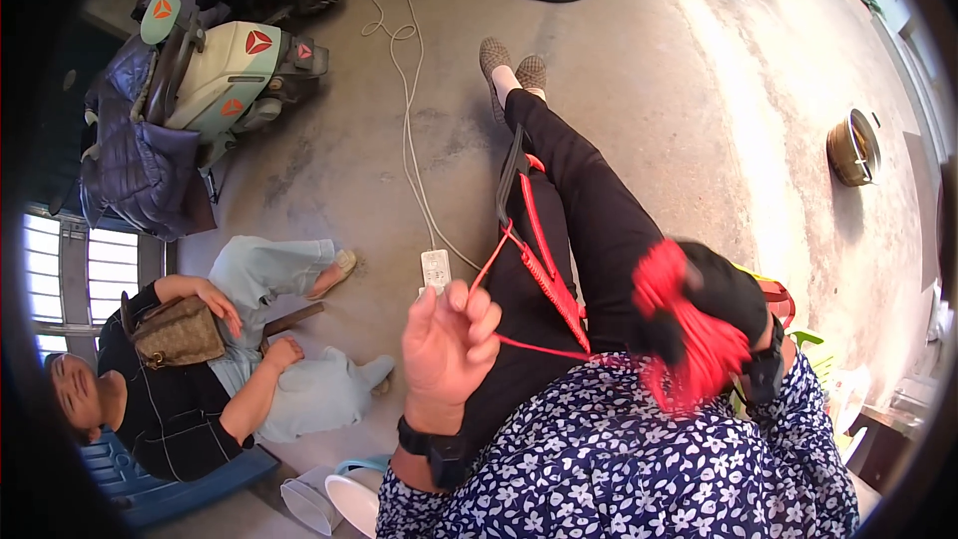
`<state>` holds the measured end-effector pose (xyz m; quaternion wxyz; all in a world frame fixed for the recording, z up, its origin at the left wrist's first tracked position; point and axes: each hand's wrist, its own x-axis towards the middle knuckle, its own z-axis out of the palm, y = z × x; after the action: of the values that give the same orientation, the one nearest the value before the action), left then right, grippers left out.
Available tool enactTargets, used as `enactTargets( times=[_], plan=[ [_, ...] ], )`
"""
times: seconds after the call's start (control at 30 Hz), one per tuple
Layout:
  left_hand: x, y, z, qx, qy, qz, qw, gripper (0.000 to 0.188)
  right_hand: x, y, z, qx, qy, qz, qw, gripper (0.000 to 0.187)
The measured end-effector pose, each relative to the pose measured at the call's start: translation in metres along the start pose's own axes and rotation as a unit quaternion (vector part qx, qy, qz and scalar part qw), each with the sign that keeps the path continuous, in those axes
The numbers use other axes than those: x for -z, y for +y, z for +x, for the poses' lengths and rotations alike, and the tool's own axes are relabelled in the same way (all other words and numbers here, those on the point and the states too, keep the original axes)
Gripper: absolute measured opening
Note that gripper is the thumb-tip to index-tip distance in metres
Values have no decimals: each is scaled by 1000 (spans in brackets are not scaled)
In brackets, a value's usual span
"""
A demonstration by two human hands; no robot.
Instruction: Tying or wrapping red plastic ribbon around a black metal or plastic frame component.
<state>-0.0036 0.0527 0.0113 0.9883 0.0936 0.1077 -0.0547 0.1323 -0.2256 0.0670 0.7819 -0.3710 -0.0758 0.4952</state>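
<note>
From the head view, the person is sitting with legs stretched out over the concrete floor point(639, 90), working red cord point(534, 260) that is running along the black trousers point(584, 210). The left hand point(447, 344) is pinching a strand between curled fingers, held up near the lap. The right hand point(733, 304) is closing around a red bundle point(689, 339) further right. The cord is looking light, soft and limp, likely to tangle; pinching near the knotted part seems safest.
</note>
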Motion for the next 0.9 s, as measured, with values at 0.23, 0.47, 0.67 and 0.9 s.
enactTargets(
  times=[0.23,0.47,0.67,0.9],
  plan=[
    [2,-14,-40,23,220,251,942,25,-3,70,79,30,100,-565,818,41],
    [13,-9,-66,71,149,289,943,20,3,83,88,-17,92,-580,809,35],
    [13,2,-57,143,81,285,944,22,102,27,75,137,164,227,950,26],
    [-15,16,-3,-99,-90,246,960,46,66,-32,75,183,347,15,920,36]
  ],
)
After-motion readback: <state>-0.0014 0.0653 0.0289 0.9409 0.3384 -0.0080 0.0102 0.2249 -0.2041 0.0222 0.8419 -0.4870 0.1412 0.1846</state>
